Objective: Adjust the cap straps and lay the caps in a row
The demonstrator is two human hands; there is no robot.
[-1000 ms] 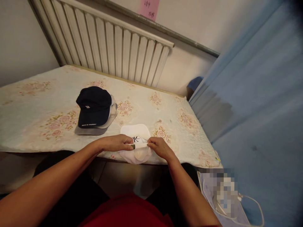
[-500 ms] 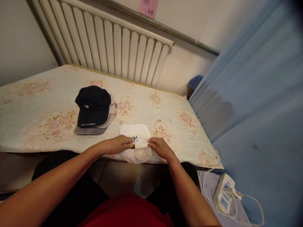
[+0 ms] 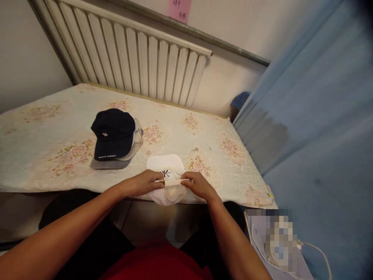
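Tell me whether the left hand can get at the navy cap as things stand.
Likely yes, if the left hand lets go of the white cap it pinches: the navy cap lies nearby atop other caps, nothing covering it.

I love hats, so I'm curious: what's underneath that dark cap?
Beneath the dark cap, pale fabric and a grey brim peek out, stacked on the floral cloth. The rest is covered, so I can't tell how many caps there are.
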